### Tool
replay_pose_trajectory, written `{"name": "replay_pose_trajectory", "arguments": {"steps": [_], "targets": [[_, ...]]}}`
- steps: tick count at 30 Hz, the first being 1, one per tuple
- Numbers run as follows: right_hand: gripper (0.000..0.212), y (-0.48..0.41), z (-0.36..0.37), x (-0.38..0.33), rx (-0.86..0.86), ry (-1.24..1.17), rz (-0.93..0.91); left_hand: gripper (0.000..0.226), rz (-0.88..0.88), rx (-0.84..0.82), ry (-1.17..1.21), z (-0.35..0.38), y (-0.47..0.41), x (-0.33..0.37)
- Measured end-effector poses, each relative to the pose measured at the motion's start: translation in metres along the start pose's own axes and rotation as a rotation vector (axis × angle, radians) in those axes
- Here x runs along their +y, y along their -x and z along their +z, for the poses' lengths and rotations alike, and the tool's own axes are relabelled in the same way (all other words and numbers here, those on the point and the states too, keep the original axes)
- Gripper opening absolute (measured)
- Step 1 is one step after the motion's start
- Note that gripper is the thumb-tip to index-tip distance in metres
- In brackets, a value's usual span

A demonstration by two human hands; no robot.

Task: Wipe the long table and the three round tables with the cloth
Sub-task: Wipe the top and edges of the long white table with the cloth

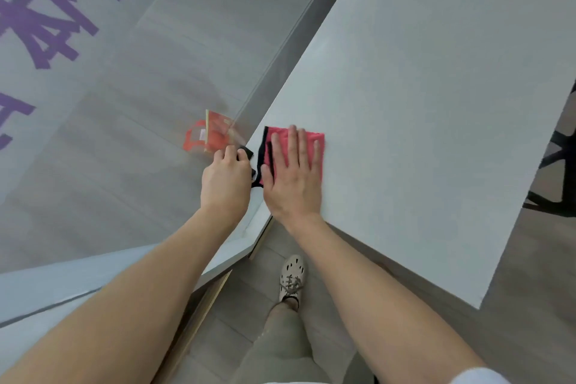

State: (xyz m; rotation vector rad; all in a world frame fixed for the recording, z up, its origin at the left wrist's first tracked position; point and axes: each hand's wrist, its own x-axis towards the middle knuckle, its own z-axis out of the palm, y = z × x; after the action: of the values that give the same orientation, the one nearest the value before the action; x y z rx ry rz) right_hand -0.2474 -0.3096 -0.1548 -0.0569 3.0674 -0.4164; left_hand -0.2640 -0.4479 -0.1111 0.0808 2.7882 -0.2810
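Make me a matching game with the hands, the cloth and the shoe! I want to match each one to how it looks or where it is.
Things:
1 cloth
2 right hand
3 left hand
4 shoe

Matches:
a stands on the floor
b pressed flat on the cloth
c pink with a black edge
d pinching the cloth's black corner

Pairs: 1-c, 2-b, 3-d, 4-a

I note a folded pink cloth [320,162], black-trimmed, lying flat on the pale grey long table [405,103], near its left edge.
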Motion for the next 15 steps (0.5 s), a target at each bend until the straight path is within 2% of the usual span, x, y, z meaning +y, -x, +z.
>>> {"name": "replay_pose_trajectory", "arguments": {"steps": [3, 5, 7, 9, 11, 12, 13, 15], "targets": [[0.063, 0.013, 0.001, 0.027, 0.023, -0.024, -0.175, 0.043, 0.041, 0.002, -0.034, -0.002, -0.006, -0.005], [0.063, 0.042, -0.007, 0.073, 0.002, 0.024, -0.193, 0.045, 0.038, -0.022, -0.029, -0.004, -0.005, -0.007], [0.064, 0.078, -0.024, 0.126, -0.007, 0.081, -0.037, 0.046, 0.06, -0.025, -0.019, -0.004, -0.003, -0.009], [0.065, 0.103, -0.038, 0.154, 0.025, 0.124, 0.25, 0.043, 0.091, -0.024, -0.013, -0.004, -0.003, -0.01], [0.066, 0.093, -0.037, 0.132, 0.084, 0.108, 0.596, 0.043, 0.106, -0.016, -0.017, -0.005, -0.005, -0.01], [0.067, 0.076, -0.033, 0.105, 0.123, 0.09, 0.71, 0.043, 0.111, -0.013, -0.02, -0.005, -0.006, -0.01], [0.068, 0.057, -0.027, 0.073, 0.147, 0.07, 0.731, 0.044, 0.115, -0.009, -0.025, -0.005, -0.006, -0.01], [0.07, 0.021, -0.01, 0.01, 0.102, 0.036, 0.554, 0.041, 0.134, 0.011, -0.034, -0.003, -0.007, -0.014]]}}
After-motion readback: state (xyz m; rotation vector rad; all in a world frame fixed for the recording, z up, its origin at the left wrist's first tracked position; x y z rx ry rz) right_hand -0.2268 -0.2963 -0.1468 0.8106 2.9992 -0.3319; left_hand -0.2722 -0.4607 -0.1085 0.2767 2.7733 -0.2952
